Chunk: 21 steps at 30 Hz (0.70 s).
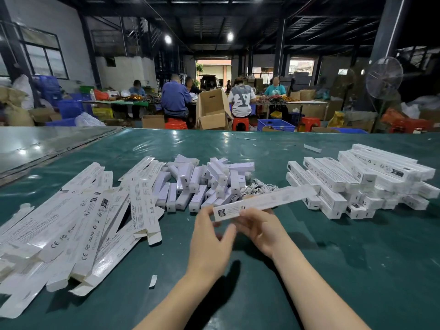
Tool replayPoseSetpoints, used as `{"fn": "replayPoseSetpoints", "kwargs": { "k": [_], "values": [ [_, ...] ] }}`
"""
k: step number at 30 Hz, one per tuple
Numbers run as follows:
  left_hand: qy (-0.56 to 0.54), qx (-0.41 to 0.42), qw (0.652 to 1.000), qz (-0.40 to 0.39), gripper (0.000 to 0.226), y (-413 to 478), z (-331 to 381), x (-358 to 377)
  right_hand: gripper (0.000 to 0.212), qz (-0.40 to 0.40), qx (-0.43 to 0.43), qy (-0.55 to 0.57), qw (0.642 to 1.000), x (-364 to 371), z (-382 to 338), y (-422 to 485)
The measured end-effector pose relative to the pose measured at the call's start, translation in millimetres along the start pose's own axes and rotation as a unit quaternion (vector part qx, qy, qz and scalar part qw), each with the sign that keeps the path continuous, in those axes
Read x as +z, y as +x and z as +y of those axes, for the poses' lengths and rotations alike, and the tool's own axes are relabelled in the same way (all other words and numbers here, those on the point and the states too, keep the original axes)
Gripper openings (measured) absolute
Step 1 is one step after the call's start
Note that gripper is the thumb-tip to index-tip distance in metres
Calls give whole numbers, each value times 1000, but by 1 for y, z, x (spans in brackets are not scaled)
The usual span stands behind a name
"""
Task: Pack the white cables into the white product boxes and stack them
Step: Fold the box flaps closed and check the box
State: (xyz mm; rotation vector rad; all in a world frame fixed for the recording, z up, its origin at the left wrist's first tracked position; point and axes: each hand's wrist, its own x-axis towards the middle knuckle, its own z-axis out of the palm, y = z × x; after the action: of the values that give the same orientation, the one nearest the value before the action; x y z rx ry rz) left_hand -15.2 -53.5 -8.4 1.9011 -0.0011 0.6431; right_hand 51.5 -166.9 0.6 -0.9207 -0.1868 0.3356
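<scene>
Now one white product box [264, 201] over worktop [357, 258] near edge — right hand [259, 227] pinches it, left hand [209, 236] spread, touching its end.

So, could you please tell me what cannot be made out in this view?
Head view:
Contents of the long white cardboard product box: hidden by its own walls.
Tangled white cables: mostly behind that box.
Left hand: motion-blurred, grip unclear.
Flat unfolded white cartons: cut off by the left edge.
</scene>
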Motion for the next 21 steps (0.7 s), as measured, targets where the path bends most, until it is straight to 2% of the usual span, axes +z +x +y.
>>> {"fn": "replayPoseSetpoints", "kwargs": {
  "k": [1, 3, 8, 12, 15, 17, 21],
  "values": [
    [-59, -29, 997, 35, 21, 3, 1, -2, 35, -15, 3, 2, 1000, 1, 1, -1],
    [-122, -59, 988, 75, 14, 9, 1, -9, 49, -53, 16, 19, 998, 2, 2, -2],
    [-220, -82, 965, 114, 14, 13, 1, -13, 34, -77, 20, 21, 997, 3, 3, -1],
    [-165, -55, 979, 109, 18, 12, 0, -14, 30, -68, 23, -3, 997, -3, 1, -1],
    [-26, -12, 998, 58, 23, 12, -5, -16, 31, -42, 12, -63, 997, -9, -5, -1],
    [48, -5, 999, 9, 25, 10, -9, -16, 29, -12, -6, -111, 994, -10, -7, -1],
    [7, -43, 999, -30, 22, 9, -10, -14, 17, 21, -55, -147, 987, -8, -3, 3]
  ]
}}
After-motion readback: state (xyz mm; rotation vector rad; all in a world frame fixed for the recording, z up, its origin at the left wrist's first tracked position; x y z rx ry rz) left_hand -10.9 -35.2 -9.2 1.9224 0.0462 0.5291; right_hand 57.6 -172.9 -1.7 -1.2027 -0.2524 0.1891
